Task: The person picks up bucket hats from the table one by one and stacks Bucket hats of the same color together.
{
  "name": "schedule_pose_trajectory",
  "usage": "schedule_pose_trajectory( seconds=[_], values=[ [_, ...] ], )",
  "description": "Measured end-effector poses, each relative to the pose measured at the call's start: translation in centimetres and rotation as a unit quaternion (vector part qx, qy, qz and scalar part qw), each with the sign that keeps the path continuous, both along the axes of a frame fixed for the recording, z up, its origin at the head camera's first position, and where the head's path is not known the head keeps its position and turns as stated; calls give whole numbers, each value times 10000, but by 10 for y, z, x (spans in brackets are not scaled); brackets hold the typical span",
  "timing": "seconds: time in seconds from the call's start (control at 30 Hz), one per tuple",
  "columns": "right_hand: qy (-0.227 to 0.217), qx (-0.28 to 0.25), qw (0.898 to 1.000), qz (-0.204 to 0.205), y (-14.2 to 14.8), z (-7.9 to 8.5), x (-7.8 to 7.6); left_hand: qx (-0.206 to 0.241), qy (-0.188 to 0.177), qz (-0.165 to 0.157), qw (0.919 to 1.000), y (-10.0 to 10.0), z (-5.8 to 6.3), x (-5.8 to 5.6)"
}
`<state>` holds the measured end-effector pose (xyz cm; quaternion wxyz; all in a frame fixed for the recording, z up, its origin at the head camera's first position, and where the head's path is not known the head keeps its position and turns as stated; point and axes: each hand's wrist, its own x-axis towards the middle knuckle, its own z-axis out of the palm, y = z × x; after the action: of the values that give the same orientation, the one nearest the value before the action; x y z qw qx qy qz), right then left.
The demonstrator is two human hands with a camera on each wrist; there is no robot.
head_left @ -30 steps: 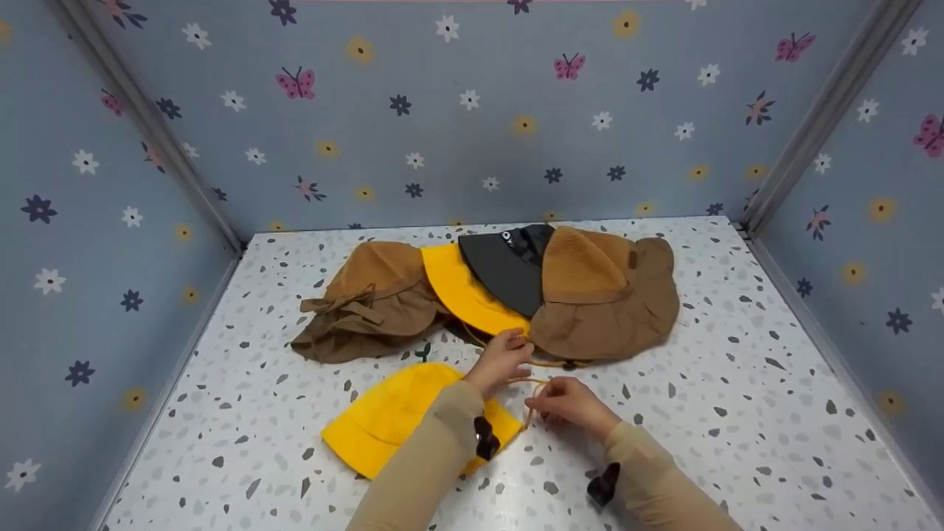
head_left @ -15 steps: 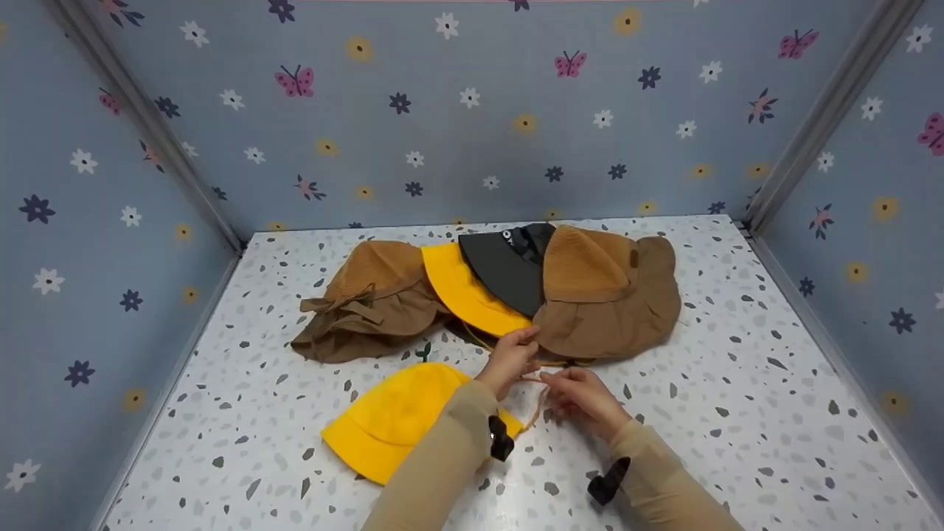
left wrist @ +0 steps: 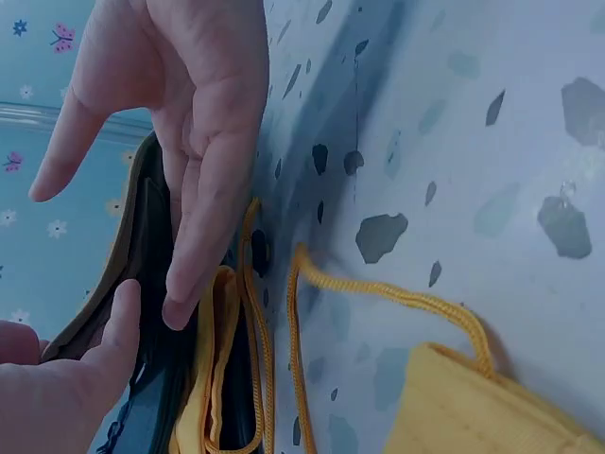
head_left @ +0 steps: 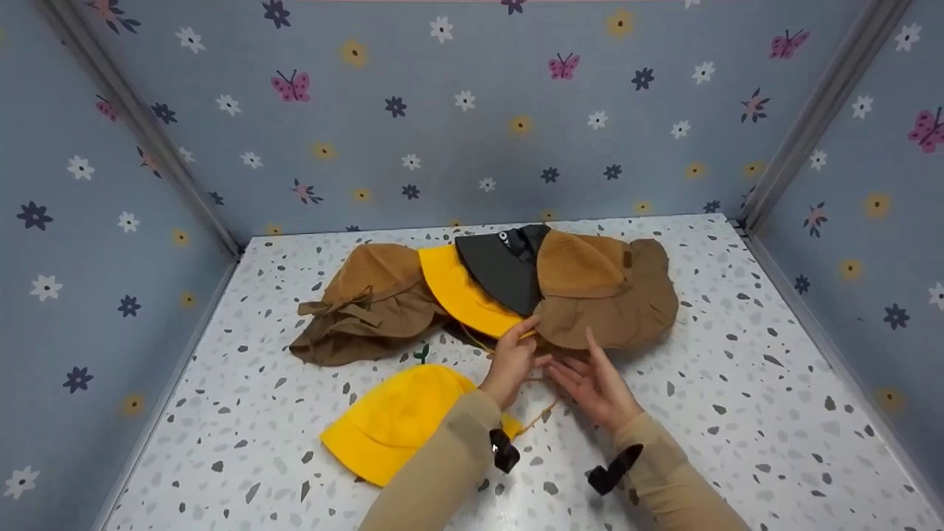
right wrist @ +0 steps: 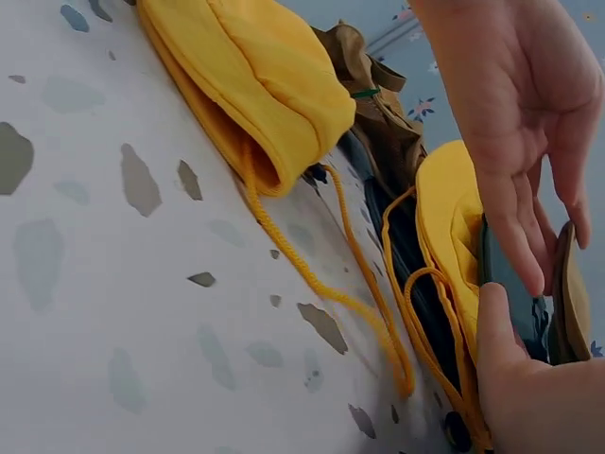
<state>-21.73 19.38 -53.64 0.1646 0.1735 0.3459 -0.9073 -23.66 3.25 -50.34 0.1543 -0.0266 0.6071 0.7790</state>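
In the head view my left hand (head_left: 510, 367) is at the near-left brim edge of the right-hand brown sun hat (head_left: 605, 317). In the left wrist view that brim enters between its thumb (left wrist: 118, 326) and index finger, which pinch it. My right hand (head_left: 599, 389) reaches in beside it, fingers straight and thumb apart, its fingertips close to the left hand and just under the brim. A yellow bucket hat (head_left: 402, 413) with a green sprout on top lies in front, partly behind the left sleeve. Its yellow cord (right wrist: 312, 279) trails loose on the table.
Behind, a row of overlapping hats holds another brown hat (head_left: 383, 287) with tied strings, a yellow hat (head_left: 461, 299) and a black hat (head_left: 505, 269). Patterned panels (head_left: 472, 133) enclose the speckled table (head_left: 737, 413) at the back and both sides.
My right hand has let go of the front yellow hat's cord, opened and moved up to the brown brim. The left hand has shifted slightly right onto that brim, whose near edge has risen slightly.
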Motion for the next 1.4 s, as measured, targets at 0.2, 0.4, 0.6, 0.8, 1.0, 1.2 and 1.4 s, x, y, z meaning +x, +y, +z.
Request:
schedule_pose_trajectory(
  seconds=[0.2, 0.4, 0.6, 0.8, 1.0, 1.2, 1.4],
  values=[
    [-97, -722, 9954, -617, 22, 9, -14, 383, 78, 352, 9986, -7, 0, 9],
    [-365, -1000, 9883, -1093, 36, 14, -19, 352, 262, 693, 9966, -20, 0, 10],
    [-253, -1331, 9796, -1485, 32, 16, -14, 954, -10, 901, 9913, -24, -1, 10],
    [-64, -1451, 9750, -1682, 21, 20, -6, 2324, -486, 846, 9677, -22, -1, 10],
    [-26, -1708, 9688, -1798, 3, 26, 8, 2817, -568, 948, 9531, -12, 2, 13],
    [180, -1821, 9660, -1824, -14, 27, 24, 3369, -637, 1147, 9323, -5, 5, 14],
    [203, -1737, 9692, -1732, -23, 28, 33, 3751, -802, 1266, 9148, -9, 5, 11]
  ],
)
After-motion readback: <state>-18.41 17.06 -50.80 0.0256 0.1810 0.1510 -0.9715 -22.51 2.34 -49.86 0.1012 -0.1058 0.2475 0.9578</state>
